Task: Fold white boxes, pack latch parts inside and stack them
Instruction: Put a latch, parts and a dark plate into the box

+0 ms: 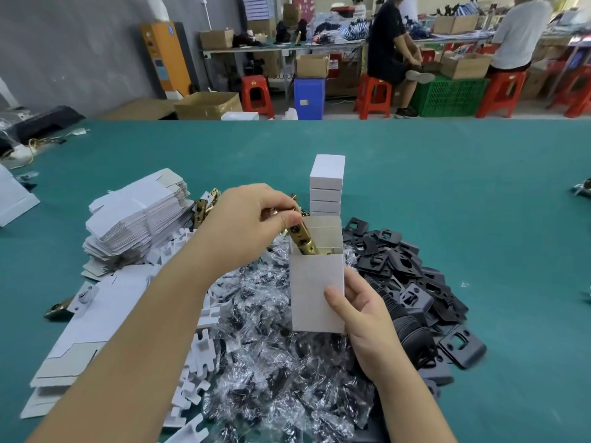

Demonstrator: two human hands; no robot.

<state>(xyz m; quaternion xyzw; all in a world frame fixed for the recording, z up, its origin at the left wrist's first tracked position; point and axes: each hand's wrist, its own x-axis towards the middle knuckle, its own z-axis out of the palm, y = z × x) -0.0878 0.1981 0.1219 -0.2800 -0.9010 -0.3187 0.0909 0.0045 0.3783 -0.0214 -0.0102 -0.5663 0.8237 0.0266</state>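
Observation:
My right hand (358,311) holds an upright white box (315,292) by its right side, top flap open. My left hand (246,222) pinches a brass latch part (303,239) that slants down into the box's open top, its lower end hidden inside. Behind the box stands a stack of closed white boxes (327,187). More brass latch parts (204,207) lie behind my left hand. Flat unfolded box blanks (137,212) are piled at the left.
Small clear bags of screws (281,372) are heaped in front of me on the green table (479,193). Black strike plates (409,282) are piled at the right. White card inserts (198,356) lie at the left. People sit at benches beyond the table.

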